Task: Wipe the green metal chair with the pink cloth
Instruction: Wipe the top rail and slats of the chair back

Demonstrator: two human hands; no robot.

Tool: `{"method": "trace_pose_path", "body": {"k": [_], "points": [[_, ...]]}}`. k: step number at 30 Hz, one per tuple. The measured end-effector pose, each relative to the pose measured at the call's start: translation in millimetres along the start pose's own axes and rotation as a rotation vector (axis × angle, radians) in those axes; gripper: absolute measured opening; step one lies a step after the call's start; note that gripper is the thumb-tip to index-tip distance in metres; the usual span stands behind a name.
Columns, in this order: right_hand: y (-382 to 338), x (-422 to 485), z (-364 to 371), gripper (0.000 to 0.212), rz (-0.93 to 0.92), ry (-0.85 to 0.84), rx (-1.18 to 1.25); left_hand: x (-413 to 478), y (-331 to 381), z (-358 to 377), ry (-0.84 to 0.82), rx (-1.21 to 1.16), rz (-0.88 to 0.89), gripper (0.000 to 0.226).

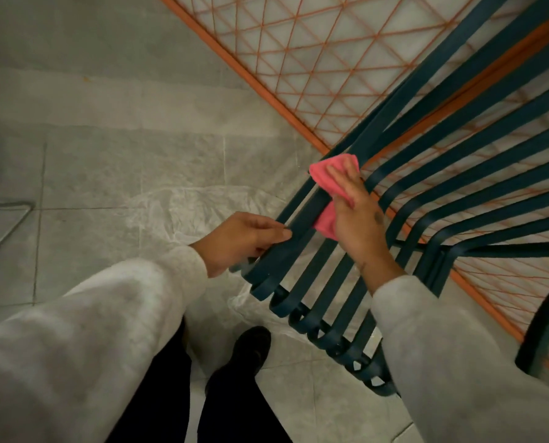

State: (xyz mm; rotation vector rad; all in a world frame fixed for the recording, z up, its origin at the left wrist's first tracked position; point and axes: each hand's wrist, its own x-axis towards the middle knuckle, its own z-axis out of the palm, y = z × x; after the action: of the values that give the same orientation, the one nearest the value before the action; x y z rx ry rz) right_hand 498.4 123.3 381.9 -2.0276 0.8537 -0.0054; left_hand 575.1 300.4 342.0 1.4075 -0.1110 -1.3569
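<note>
While your left hand [244,241] curls its fingers round the outermost slat of the green metal chair [302,225], just left of centre in the frame, your right hand [354,212] holds the pink cloth [327,174] against the neighbouring slats. The fingers lie over the cloth and the thumb closes across it, so it is clamped in that hand, with one fold showing above the fingertips and another below the palm. You see the chair from above, its dark slats fanning from the lower centre towards the upper right. Behind them, in the upper right, is an orange wire-grid panel [250,80]. Under the chair a thin clear plastic sheet [202,203] is spread over the grey tiled floor [106,155]. Your dark shoe [254,346] stands at the bottom centre, between your pale sleeves.
</note>
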Motion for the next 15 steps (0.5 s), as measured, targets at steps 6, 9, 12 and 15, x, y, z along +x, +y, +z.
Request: {"method": "trace_pose_path", "body": {"k": [6, 9, 12, 15], "points": [[-20, -17, 22, 0.05, 0.239, 0.221, 0.534, 2, 16, 11, 0.086, 0.103, 0.021, 0.025], [-19, -51, 36, 0.05, 0.32, 0.198, 0.694, -1, 14, 14, 0.154, 0.135, 0.056, 0.031], [-14, -91, 50, 0.046, 0.396, 0.177, 0.742, -2, 16, 17, 0.145, 0.136, 0.064, 0.035], [-11, -108, 61, 0.046, 0.425, 0.133, 0.79, -3, 20, 19, 0.111, 0.158, 0.089, 0.033]]}}
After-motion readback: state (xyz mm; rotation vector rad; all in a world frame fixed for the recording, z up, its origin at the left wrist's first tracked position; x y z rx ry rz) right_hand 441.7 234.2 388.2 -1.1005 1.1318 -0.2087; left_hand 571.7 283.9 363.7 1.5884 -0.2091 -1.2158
